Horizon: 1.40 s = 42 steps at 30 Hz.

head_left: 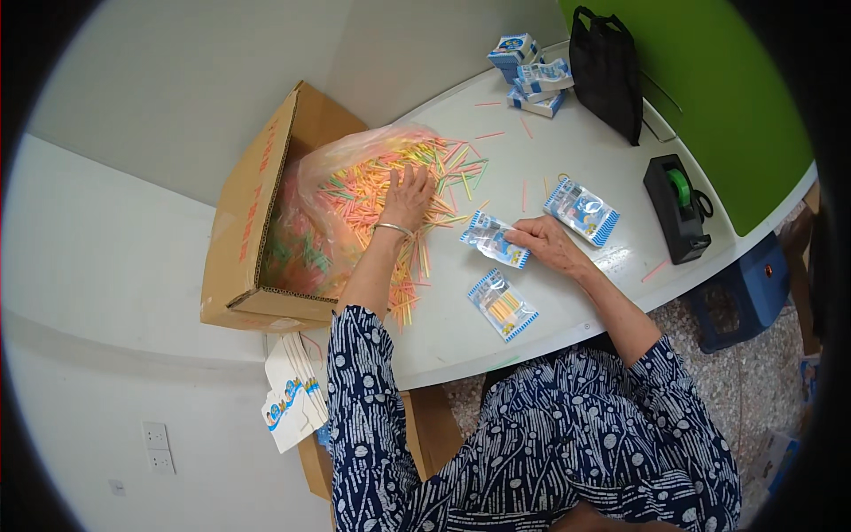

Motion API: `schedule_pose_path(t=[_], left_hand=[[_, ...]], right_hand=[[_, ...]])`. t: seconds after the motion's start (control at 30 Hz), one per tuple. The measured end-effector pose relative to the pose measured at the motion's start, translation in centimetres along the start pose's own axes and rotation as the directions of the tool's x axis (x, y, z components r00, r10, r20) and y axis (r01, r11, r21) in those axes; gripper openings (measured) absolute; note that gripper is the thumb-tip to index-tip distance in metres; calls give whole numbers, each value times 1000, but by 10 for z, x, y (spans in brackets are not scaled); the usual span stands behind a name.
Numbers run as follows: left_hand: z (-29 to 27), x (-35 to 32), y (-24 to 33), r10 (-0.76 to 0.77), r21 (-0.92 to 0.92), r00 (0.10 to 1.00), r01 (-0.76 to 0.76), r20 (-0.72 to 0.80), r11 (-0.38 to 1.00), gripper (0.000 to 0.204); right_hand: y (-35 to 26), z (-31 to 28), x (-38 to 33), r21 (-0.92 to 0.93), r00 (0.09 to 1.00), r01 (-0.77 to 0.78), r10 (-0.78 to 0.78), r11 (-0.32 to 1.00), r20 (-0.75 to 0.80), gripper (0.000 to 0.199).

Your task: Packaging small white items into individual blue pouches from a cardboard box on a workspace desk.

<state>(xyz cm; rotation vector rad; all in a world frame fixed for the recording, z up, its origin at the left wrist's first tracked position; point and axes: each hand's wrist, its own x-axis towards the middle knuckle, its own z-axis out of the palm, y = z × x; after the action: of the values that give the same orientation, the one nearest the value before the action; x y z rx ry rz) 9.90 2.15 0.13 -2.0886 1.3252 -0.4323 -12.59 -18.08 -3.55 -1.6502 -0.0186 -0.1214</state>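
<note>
My left hand, with a bangle at the wrist, lies with its fingers spread on a heap of thin pink, yellow, orange and green sticks. The heap spills from a clear plastic bag in a tipped cardboard box. Between the thumb and fingers of my right hand is the edge of a small blue-and-white packet; whether it has sticks inside, I cannot tell. Nearer to me lies a second packet with sticks showing through its window. A larger-looking packet rests beyond my right hand.
A black tape dispenser with green tape stands at the right, scissors handles beside it. Small blue-and-white boxes and a black bag are at the back. Folded cartons hang below the left edge; a blue stool stands right.
</note>
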Motion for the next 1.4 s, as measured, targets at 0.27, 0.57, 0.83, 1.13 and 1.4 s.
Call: schedule_pose_path(t=[0.27, 0.57, 0.83, 1.13, 1.4], left_hand=[[6, -2, 0, 1, -148, 984, -27, -176, 989, 23], [6, -12, -4, -367, -466, 911, 246, -188, 850, 19], [-27, -21, -9, -644, -971, 732, 101, 221, -217, 21], [-3, -34, -16, -445, -266, 659, -360, 606, -894, 17], [-37, -16, 60, -491, -115, 745, -497, 452, -860, 14]], right_hand=[[1, -5, 0, -37, 998, -39, 40, 999, 38, 31], [-7, -4, -2, 11, 998, -41, 41, 999, 37, 34], [-1, -1, 2, 112, 996, -22, 31, 993, -79, 34], [-28, 64, 58, 689, 973, -6, 163, 725, -163, 25], [5, 119, 128, 987, 924, 141, 347, 79, -160, 13]])
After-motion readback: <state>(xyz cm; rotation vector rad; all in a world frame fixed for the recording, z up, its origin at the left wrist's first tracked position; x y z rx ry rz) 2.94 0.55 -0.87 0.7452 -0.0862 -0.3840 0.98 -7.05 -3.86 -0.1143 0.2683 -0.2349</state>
